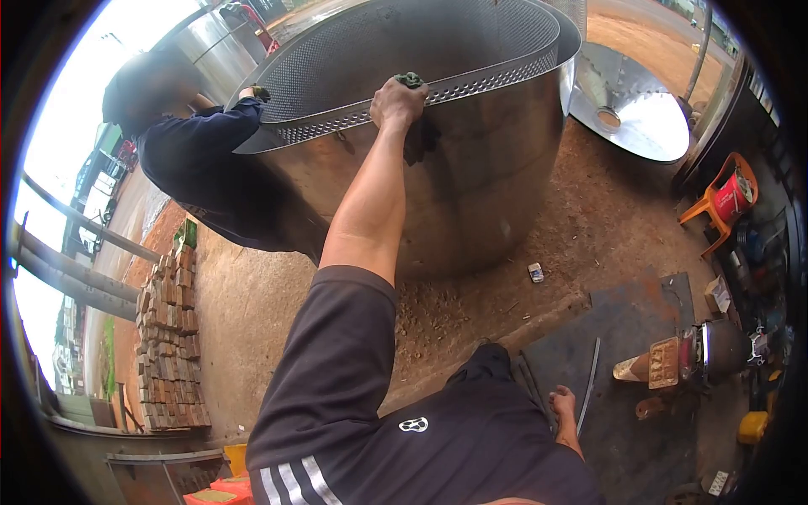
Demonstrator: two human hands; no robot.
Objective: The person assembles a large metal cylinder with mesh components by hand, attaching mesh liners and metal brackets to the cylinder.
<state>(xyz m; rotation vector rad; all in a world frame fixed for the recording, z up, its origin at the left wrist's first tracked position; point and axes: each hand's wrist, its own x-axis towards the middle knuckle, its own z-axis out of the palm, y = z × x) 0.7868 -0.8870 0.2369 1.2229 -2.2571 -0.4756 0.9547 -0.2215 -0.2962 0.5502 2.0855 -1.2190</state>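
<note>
My left hand (397, 103) reaches far forward to the rim of a large round metal drum (471, 177). Its fingers are closed round a bunched dark green cloth (410, 80) at the edge of a perforated metal sheet (497, 77), which curves inside the drum. Low by my side hangs my right hand (562, 402), fingers loosely bent and apart, holding nothing. Beside it in this view a thin metal strip (592, 379) lies on a dark floor plate (631, 311).
A co-worker (202, 160) leans at the drum's left rim, a gloved hand (255, 93) on it. A shiny metal cone (640, 109) lies behind right. Stacked bricks (172, 345) stand left. An orange chair (715, 206) holds a red bucket (734, 194); a grinder-like machine (699, 353) sits right.
</note>
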